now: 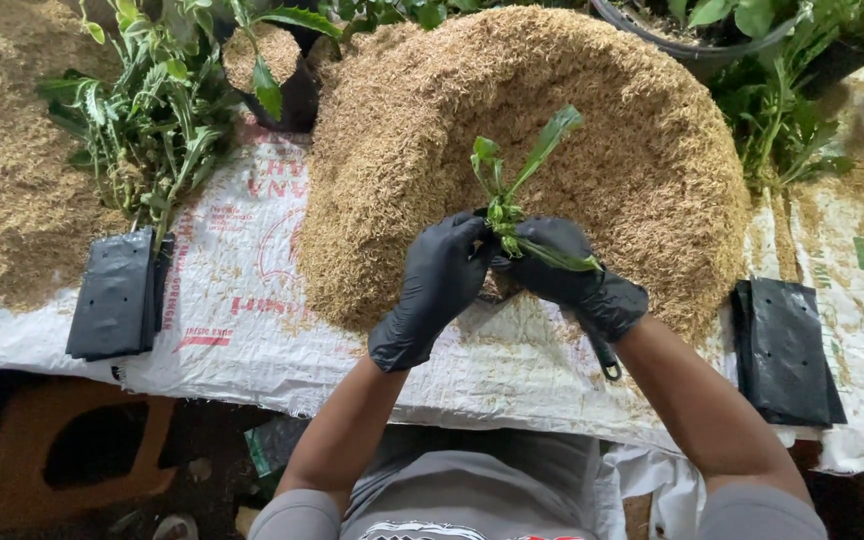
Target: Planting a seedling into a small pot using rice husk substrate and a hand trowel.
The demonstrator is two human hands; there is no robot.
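Both my hands wear black gloves and meet over the near edge of a big mound of tan husks (592, 130). My right hand (572, 275) grips the stem of a small green seedling (512, 190) whose leaves point up and away. My left hand (437, 285) touches the base of the same seedling with its fingertips. A dark handled tool (604, 355) hangs below my right wrist. What lies under my palms is hidden.
A stack of black plastic bags (117, 295) lies at the left, another stack (784, 350) at the right, both on a white woven sack sheet (242, 320). A pile of cut green seedlings (152, 110) sits at the back left. Potted plants (752, 40) stand behind.
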